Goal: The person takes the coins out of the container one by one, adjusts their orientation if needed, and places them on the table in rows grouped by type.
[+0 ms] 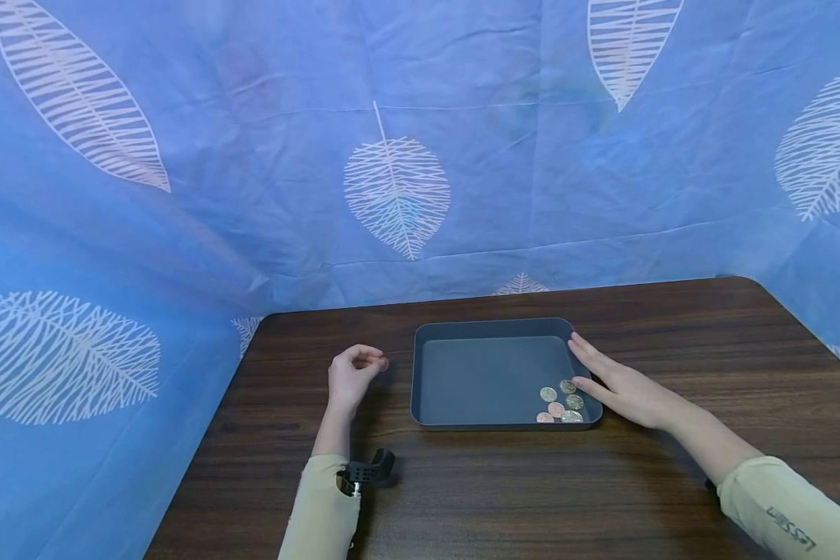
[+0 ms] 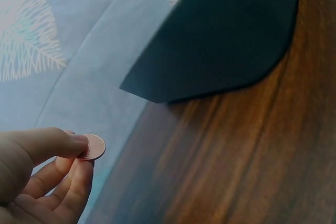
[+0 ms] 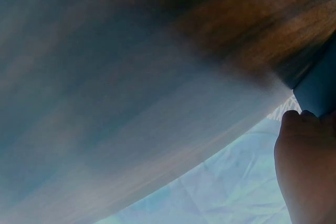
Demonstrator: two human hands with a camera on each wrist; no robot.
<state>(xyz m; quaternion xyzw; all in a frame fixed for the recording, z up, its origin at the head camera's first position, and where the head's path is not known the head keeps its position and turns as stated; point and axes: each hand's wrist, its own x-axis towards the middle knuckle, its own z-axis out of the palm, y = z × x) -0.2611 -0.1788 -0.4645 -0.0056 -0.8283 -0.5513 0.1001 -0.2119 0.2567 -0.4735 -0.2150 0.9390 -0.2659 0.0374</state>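
Observation:
My left hand (image 1: 350, 381), raised left of the tray, pinches a copper-coloured coin (image 2: 96, 147) between thumb and fingertips. The dark grey rectangular tray (image 1: 420, 373) lies on the table. Its right rim is touched by my right hand (image 1: 623, 389), whose fingers are extended, with the thumb reaching over the inside edge. Several coins lie in the tray's near right corner, among them a yellowish coin (image 1: 547, 393) and a copper coin (image 1: 556, 408). In the right wrist view only the back of the hand (image 3: 304, 166) shows against the tray (image 3: 317, 88); the fingertips are hidden.
The dark wooden table (image 1: 476, 490) has a rounded far right corner. Blue cloth (image 1: 490, 179) with white leaf prints hangs behind it and at the sides. A black wrist mount (image 1: 372, 467) juts out from the left sleeve.

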